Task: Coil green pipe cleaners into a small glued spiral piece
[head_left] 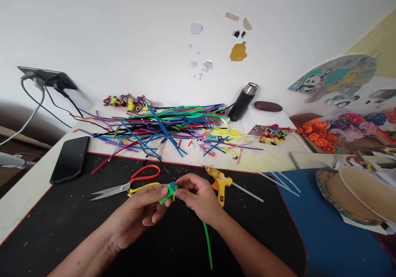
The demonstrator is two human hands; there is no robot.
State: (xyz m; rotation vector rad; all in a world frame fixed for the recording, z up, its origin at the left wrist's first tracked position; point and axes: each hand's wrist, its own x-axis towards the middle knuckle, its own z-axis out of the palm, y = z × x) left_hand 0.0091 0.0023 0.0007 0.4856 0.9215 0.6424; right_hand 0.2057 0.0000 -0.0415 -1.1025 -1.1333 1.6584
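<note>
Pinching stubby, fuzzy green-blue piece [168, 193] between fingers [154, 196].

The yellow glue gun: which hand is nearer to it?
The right hand, just left of the yellow glue gun in the picture. The left hand is farther left, gripping the green-and-blue piece.

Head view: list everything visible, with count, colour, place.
Craft piece: 1, mostly green, centre
Scissors: 1, red-yellow, black mat
Glue gun: 1, yellow, black mat
Pipe cleaners: many, mixed, table
Phone: 1, black, table
Flask: 1, black, table
Figurines: several, multicoloured, table
Oval case: 1, maroon, white box
Flowers: many, mixed, right
Second mat: 1, blue, right
Round object: 1, tan, right
Power strip: 1, grey, left
Stickers: several, mixed, wall
Left hand: 1, bare, centre
Right hand: 1, bare, centre
</note>
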